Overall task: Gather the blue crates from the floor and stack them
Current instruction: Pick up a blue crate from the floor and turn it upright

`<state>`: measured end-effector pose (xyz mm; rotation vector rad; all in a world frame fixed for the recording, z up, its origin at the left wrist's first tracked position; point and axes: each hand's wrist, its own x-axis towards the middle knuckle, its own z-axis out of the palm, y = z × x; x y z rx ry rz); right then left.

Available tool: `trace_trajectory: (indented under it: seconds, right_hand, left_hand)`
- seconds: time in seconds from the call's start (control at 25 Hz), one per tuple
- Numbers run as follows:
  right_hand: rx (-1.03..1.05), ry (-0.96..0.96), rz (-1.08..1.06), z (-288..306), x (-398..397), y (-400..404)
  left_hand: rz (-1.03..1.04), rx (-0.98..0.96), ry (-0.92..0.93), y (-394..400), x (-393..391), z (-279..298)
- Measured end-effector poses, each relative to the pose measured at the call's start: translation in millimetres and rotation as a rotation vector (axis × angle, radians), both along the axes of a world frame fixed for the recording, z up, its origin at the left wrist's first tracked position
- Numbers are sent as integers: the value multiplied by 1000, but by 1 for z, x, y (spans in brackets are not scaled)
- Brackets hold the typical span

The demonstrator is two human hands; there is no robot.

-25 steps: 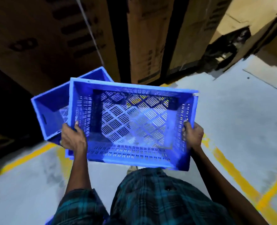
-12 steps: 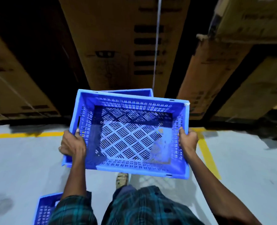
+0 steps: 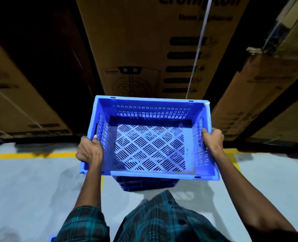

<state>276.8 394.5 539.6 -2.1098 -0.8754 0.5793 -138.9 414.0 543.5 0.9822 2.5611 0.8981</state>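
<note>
I hold an empty blue slotted crate (image 3: 150, 137) level in front of me, above the floor. My left hand (image 3: 89, 150) grips its left rim and my right hand (image 3: 212, 139) grips its right rim. Directly under it a second blue crate (image 3: 144, 184) stands on the floor, with only its near side showing below the held one. The corner of a third blue crate (image 3: 52, 239) peeks in at the bottom edge, left of my shirt.
Tall cardboard cartons (image 3: 144, 49) stand in a row just beyond the crates, with dark gaps between them. Yellow lines (image 3: 31, 155) mark the grey concrete floor (image 3: 31, 189). My checked shirt fills the bottom middle.
The view has swung from the right-hand cartons to face the central carton. The held crate has come level and now sits over the floor crate, which was beside it to the left a second ago.
</note>
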Motion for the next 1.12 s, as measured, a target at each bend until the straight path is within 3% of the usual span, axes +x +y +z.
trace_trajectory:
  seconds: [0.28,0.64,1.12]
  right_hand:
    - [-200,-43,117,19,6,99]
    - [-249,-159,283,18,17,169]
    - [-401,-211,258,-1,25,154]
  left_hand:
    - [-28,-171,-35,91,-6,25]
    - [-47,-224,-69,114,10,15]
    - [-121,-375,83,100,4,-2]
